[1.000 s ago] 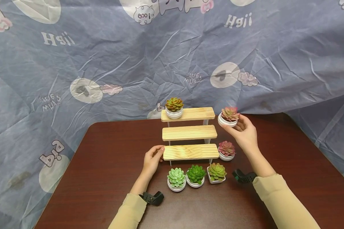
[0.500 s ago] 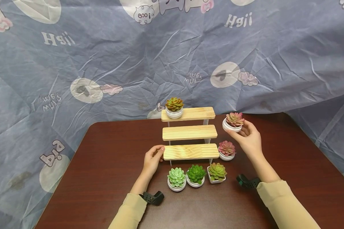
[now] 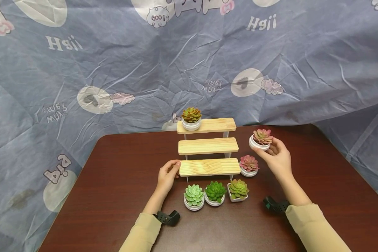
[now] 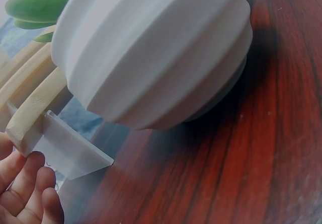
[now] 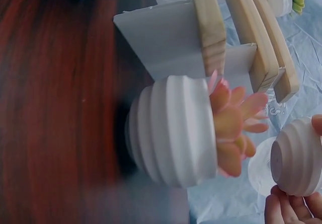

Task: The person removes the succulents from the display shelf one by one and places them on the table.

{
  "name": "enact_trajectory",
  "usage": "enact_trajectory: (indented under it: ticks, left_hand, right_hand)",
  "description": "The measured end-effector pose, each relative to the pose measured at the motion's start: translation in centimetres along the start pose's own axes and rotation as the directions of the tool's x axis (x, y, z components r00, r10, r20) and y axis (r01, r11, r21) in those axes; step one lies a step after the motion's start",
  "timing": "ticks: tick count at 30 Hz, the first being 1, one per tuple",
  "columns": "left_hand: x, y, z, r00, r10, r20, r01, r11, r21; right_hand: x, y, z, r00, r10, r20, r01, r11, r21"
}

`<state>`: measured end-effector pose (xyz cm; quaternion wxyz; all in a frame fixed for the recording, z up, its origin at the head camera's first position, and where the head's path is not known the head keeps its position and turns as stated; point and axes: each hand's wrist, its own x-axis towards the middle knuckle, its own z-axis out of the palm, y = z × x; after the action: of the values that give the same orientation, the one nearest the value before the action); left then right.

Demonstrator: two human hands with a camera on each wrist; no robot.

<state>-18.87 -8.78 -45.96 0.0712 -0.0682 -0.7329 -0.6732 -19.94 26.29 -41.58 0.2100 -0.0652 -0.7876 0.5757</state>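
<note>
My right hand (image 3: 278, 157) holds a pink potted succulent (image 3: 260, 140) by its white ribbed pot, above the table right of the three-tier wooden shelf stand (image 3: 208, 147). In the right wrist view that pot (image 5: 297, 158) sits between thumb and fingertips. My left hand (image 3: 167, 175) pinches the left end of the lowest board (image 3: 209, 167). The left wrist view has the fingers (image 4: 35, 183) at the board's end, beside a clear support (image 4: 73, 146). Below the held plant, a second pink succulent (image 3: 249, 165) stands on the table by the lowest board's right end.
An orange-green succulent (image 3: 191, 119) stands on the top board's left side. In front of the stand sit a pale green succulent (image 3: 194, 197), a dark green one (image 3: 215, 193) and a square-potted one (image 3: 238, 190). Behind the table (image 3: 113, 196) hangs a blue-grey printed cloth (image 3: 163, 70).
My right hand has carried the pink potted succulent rightward and nearer to me, away from the top board's right end. The left hand and the stand have kept their places.
</note>
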Motion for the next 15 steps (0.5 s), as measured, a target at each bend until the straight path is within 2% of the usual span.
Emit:
enact_trajectory:
  ticks: [9, 11, 15]
  left_hand:
    - [0.0, 0.0, 0.0, 1.0, 0.006, 0.004, -0.006, 1.0, 0.005]
    - [0.0, 0.0, 0.0, 1.0, 0.008, 0.004, -0.008, 1.0, 0.005]
    - [0.0, -0.1, 0.0, 1.0, 0.006, 0.001, -0.006, 1.0, 0.003]
  right_hand:
    - [-0.3, 1.0, -0.8, 0.999, 0.054, 0.001, -0.054, 0.998, -0.02]
    - [0.1, 2.6, -1.0, 0.999, 0.034, -0.009, -0.034, 0.999, -0.002]
    - [1.7, 8.0, -1.5, 1.0, -0.004, -0.024, 0.005, 1.0, 0.006]
